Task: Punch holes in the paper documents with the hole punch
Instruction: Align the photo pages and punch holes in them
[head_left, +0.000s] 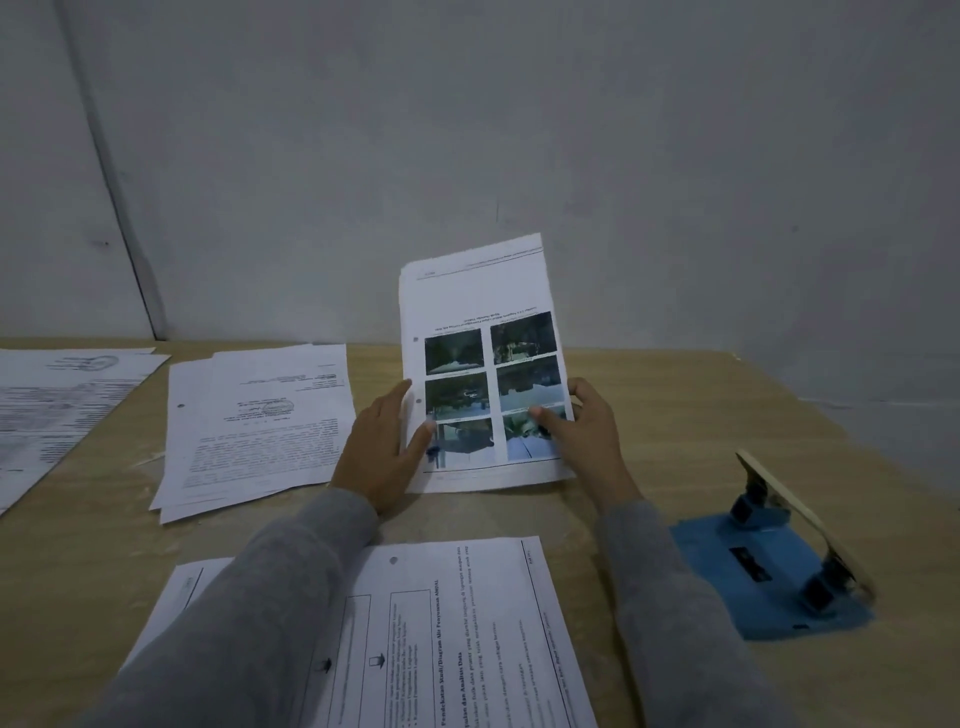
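On the desk (675, 415) lie several paper piles; the sheaf (483, 358) stands upright on its lower edge mid-desk, two holes showing along its left margin. The punch (769, 571) sits right of it, untouched. The left hand (382, 447) and right hand (587, 421) grasp the sheaf's sides, apparently squaring it. Likely next: laying it on a pile.

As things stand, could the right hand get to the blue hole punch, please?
Probably yes, once it lets go. The right hand is gripping the photo-page stack together with the left hand. The hole punch sits on bare table on the right, with nothing between them.
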